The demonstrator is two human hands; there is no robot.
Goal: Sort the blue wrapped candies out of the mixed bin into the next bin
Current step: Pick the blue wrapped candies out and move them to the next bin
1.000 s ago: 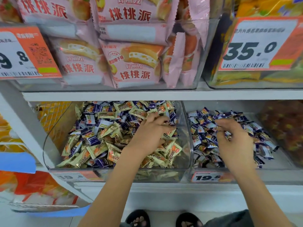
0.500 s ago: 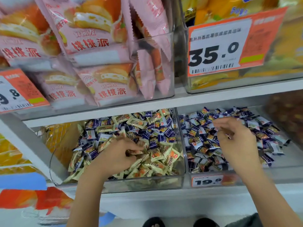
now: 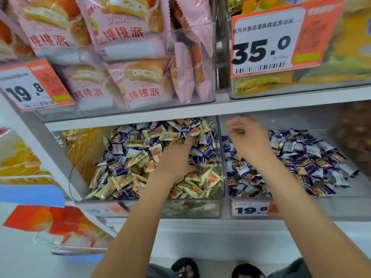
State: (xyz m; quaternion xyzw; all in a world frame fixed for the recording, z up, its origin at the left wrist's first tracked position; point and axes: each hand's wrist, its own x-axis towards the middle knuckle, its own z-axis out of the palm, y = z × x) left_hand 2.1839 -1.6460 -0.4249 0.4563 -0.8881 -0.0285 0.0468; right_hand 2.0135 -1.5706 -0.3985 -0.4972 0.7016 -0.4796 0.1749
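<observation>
White shop shelving (image 3: 128,115), two tiers. Upper tier: clear bin (image 3: 196,63) of pink snack packs (image 3: 138,85) at left, yellow packs (image 3: 341,63) at right. Orange-and-white price tags (image 3: 267,45) clipped on fronts. Pale floor (image 3: 24,263) below.

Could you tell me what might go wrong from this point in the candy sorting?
The left hand is buried in the mixed bin, where blue candies lie tangled with cream ones, so a cream piece might come along. The right hand is blurred above the next bin near the divider; anything it releases there could fall back.
</observation>
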